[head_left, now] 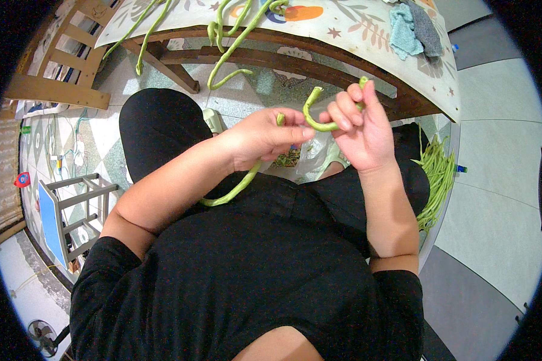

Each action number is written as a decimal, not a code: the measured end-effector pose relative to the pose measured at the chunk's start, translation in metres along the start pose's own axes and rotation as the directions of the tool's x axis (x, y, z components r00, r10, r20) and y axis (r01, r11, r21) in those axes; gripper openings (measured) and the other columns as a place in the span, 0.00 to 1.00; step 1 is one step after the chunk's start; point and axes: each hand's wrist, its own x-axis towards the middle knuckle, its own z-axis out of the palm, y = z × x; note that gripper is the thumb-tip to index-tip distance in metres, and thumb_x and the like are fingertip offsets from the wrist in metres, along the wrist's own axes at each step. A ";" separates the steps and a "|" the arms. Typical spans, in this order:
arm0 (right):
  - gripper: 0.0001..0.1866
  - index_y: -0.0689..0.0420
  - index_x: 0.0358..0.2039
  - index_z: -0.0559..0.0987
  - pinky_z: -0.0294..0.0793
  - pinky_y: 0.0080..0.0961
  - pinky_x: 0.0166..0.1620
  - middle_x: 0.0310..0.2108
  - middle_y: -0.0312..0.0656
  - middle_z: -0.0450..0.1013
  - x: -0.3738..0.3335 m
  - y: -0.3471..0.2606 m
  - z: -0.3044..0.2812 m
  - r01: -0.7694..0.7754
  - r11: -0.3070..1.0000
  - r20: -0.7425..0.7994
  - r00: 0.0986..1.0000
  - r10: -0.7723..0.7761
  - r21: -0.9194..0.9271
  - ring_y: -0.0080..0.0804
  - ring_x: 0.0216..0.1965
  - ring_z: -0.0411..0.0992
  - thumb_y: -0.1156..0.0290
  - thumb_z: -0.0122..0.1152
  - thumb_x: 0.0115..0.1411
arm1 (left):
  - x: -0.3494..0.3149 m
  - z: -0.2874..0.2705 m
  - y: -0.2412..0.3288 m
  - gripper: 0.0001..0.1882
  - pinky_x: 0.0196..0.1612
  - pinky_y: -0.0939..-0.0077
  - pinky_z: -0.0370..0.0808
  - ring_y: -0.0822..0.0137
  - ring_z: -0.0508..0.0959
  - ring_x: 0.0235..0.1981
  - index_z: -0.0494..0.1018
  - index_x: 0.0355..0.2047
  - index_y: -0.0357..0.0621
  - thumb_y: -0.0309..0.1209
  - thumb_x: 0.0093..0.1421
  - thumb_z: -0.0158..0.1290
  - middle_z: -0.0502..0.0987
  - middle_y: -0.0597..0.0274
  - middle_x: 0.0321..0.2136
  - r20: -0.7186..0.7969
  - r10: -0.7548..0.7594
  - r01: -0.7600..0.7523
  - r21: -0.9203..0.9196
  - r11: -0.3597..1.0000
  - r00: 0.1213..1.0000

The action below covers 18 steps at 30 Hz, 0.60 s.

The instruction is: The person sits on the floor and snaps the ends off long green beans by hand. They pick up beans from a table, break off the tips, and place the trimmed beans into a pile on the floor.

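Observation:
Above my lap, my left hand (260, 139) is closed round a long green bean (238, 191), whose lower end curves down over my black clothing. To its right, my right hand (367, 129) is raised with the fingers curled round a shorter, hooked piece of long bean (311, 112). The bent part of that piece hangs out toward my left fingertips, and its other end pokes up past my right index finger. Between my legs lies a clear plastic bag (313, 157) beside small green-brown bits (288, 159), partly hidden by my left hand.
Several long beans (227, 63) hang over the front edge of the low table (349, 45). Teal and grey cloths (403, 33) lie on its right end. A big heap of long beans (438, 180) sits by my right leg. A blue-topped stool (53, 224) stands at the left.

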 end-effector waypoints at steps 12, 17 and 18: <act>0.08 0.62 0.32 0.72 0.65 0.19 0.30 0.25 0.38 0.67 -0.013 -0.003 0.010 0.466 -0.131 0.462 0.724 -0.513 -0.875 0.24 0.25 0.65 0.79 0.55 0.50 | -0.017 0.012 0.002 0.10 0.20 0.90 0.63 0.80 0.66 0.19 0.63 0.38 0.44 0.22 0.55 0.46 0.71 0.63 0.29 -0.179 0.742 -0.643 0.397 0.655 0.646; 0.10 0.59 0.29 0.73 0.68 0.24 0.28 0.23 0.43 0.70 -0.015 0.001 0.018 0.565 -0.298 0.631 0.602 -0.489 -0.770 0.35 0.24 0.68 0.80 0.59 0.43 | -0.017 0.010 -0.002 0.10 0.32 0.84 0.68 0.74 0.71 0.29 0.63 0.36 0.42 0.20 0.53 0.47 0.71 0.62 0.30 -0.178 0.802 -0.714 0.376 0.591 0.570; 0.10 0.60 0.29 0.73 0.68 0.25 0.27 0.23 0.43 0.69 -0.016 0.001 0.017 0.572 -0.294 0.636 0.601 -0.484 -0.765 0.36 0.23 0.68 0.81 0.59 0.43 | -0.017 0.010 -0.002 0.09 0.29 0.85 0.68 0.75 0.71 0.26 0.63 0.36 0.42 0.21 0.54 0.47 0.71 0.62 0.29 -0.180 0.814 -0.714 0.401 0.574 0.553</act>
